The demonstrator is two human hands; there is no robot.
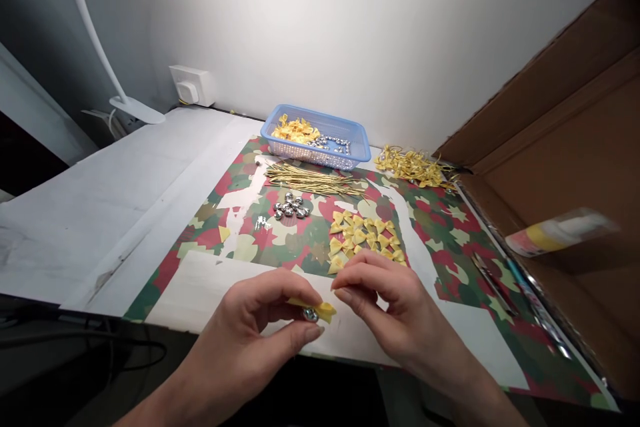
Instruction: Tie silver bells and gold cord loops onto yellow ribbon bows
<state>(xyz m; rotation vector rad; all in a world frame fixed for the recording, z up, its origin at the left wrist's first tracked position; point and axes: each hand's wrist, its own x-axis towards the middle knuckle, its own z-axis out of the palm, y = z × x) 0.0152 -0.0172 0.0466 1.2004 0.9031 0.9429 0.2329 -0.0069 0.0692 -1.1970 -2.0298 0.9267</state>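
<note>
Bow (327, 309) and bell (311, 314), 1 each, occupy 1 of 2 hands (255, 327)

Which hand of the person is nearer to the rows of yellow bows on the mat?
Right. The right hand is just in front of the bows; the left hand is farther off, in front and to their left.

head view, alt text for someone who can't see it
A person's left hand pinches a yellow ribbon piece with a shiny silver ball, the right hand close by. Beyond, yellow ribbon bows, silver balls and thin golden strands lie on a green and red camouflage mat near a blue plastic basket.
</note>
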